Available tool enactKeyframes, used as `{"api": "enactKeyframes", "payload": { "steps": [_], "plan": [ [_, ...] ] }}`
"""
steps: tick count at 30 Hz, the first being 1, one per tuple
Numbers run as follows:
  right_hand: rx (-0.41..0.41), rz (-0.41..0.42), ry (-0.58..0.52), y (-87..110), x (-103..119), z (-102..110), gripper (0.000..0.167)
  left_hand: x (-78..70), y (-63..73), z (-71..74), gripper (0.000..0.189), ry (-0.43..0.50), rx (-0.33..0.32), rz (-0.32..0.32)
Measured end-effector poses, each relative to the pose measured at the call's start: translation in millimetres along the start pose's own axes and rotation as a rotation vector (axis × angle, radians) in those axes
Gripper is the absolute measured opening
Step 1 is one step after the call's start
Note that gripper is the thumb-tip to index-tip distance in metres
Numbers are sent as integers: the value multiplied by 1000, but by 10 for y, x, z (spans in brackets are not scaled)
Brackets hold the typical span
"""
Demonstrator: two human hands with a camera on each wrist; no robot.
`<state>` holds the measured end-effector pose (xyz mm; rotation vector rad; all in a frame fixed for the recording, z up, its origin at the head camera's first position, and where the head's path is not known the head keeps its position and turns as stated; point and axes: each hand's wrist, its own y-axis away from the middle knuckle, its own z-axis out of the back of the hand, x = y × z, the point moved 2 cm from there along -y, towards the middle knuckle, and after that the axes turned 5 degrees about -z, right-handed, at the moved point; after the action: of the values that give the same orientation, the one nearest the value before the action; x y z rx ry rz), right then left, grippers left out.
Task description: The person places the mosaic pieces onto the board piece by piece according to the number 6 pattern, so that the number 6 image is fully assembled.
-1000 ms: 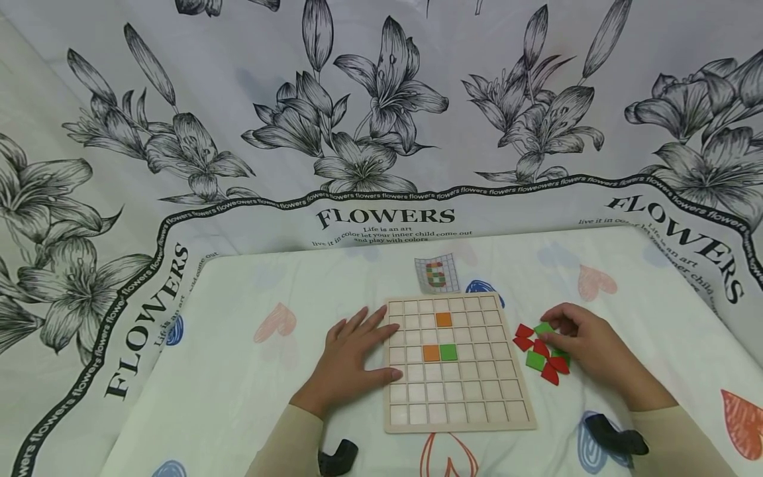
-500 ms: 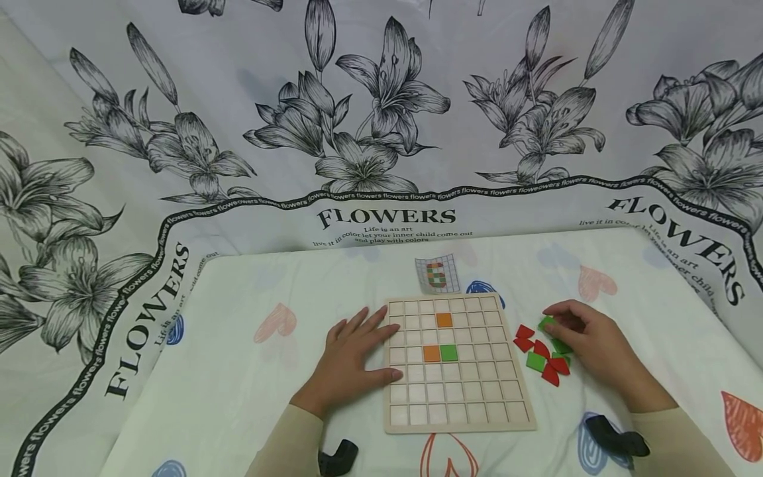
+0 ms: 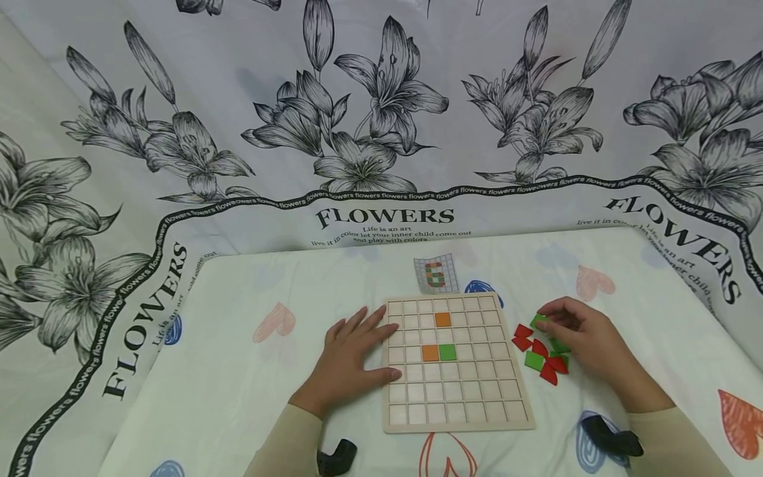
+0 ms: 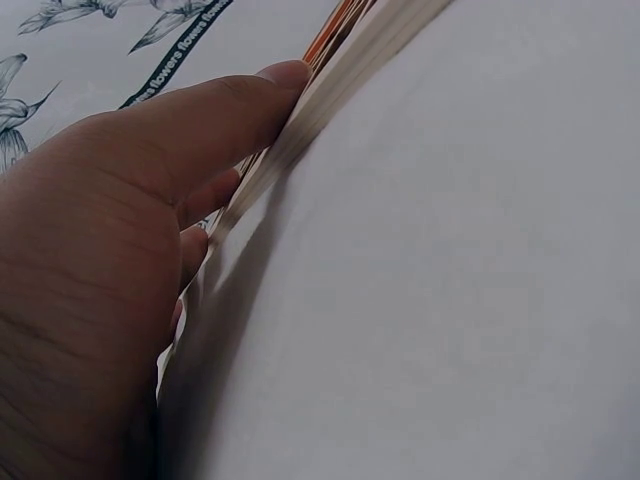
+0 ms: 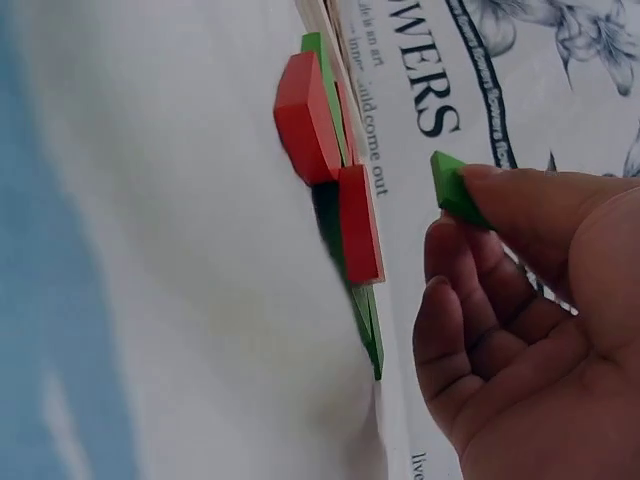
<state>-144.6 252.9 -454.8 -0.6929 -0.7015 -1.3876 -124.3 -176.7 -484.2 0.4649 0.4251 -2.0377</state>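
Observation:
My right hand (image 3: pixel 587 341) pinches a green square tile (image 5: pixel 458 188) between thumb and fingertips, lifted off the cloth in the right wrist view. Below and beside it lies a loose pile of red pieces (image 3: pixel 549 375) with a curved edge and green tiles (image 3: pixel 534 361). The left hand (image 3: pixel 352 361) rests with spread fingers along the left edge of a wooden grid board (image 3: pixel 459 427), its thumb and fingertips touching the frame. On the board sit two orange square tiles (image 3: pixel 443 319) and a green square tile (image 3: pixel 447 352), which lies right beside the lower orange one.
A small printed card (image 3: pixel 436 273) with a coloured grid pattern lies just behind the board. White cloth with printed hearts (image 3: pixel 275 322) covers the table. Behind it hangs a flower-patterned sheet (image 3: pixel 381 132). Black straps (image 3: pixel 612 435) show near both sleeves.
The right hand has raised the green tile from the pile and shifted it slightly toward the board. My left hand and the pieces on the board stay where they were.

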Motion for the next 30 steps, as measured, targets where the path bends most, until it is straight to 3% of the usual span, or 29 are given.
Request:
{"api": "enactKeyframes", "payload": {
  "steps": [10, 30],
  "plan": [
    [66, 3, -76, 59, 229, -71, 19, 6, -10, 1, 81, 17, 3, 7],
    [149, 192, -244, 207, 617, -428, 17, 18, 1, -20, 81, 9, 6, 9]
  ]
}}
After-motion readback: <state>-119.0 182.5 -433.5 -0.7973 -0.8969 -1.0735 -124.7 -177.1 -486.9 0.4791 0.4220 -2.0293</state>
